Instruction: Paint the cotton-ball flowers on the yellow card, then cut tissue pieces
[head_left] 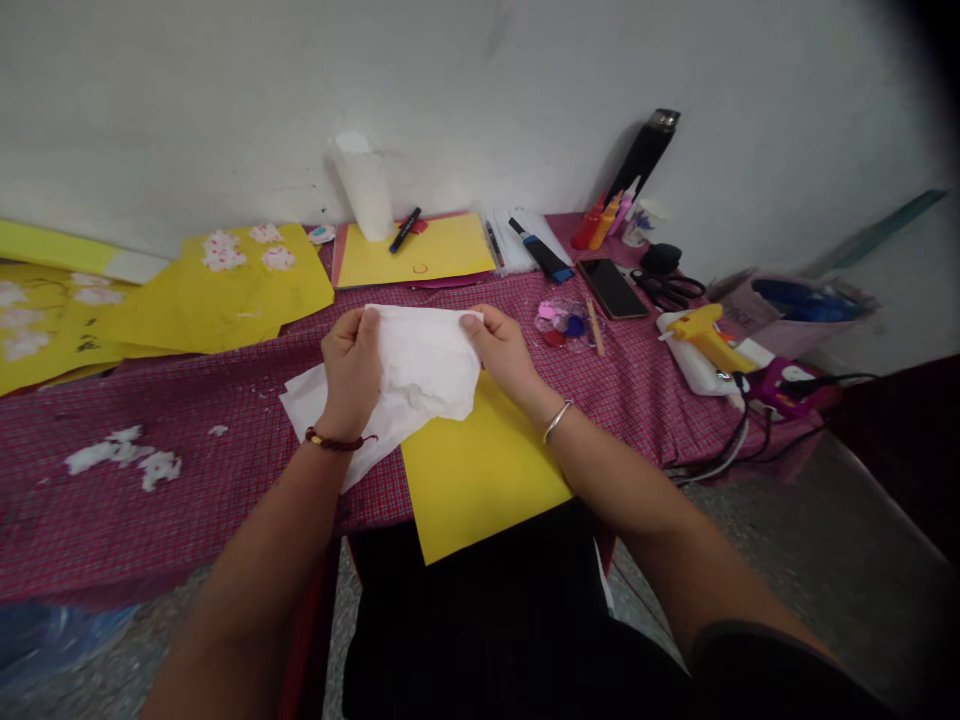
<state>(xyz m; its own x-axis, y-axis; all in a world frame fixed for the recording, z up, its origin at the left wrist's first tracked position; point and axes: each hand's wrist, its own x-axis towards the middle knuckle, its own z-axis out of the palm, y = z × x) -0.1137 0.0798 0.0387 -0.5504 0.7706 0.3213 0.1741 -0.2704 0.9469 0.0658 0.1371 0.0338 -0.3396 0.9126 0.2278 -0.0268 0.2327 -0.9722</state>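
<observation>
Between my hands a white paper tissue (pixel 426 355) is stretched out, its lower edge uneven and drooping. My left hand (pixel 355 365) pinches its upper left corner, thumb on top. At the upper right corner my right hand (pixel 501 350) grips it the same way. Below the tissue lies a sheet of yellow paper (pixel 480 470), which reaches past the table's front edge. More white paper (pixel 306 392) lies partly hidden under my left hand and the tissue.
Yellow sheets with pinkish-white tufts (pixel 247 300) lie at the left, near torn white scraps (pixel 124 455). Behind stand a paper roll (pixel 364 190) and a marker (pixel 405 230). To the right are a phone (pixel 613 288), scissors (pixel 667 290), a yellow glue gun (pixel 709 335) and trailing cables.
</observation>
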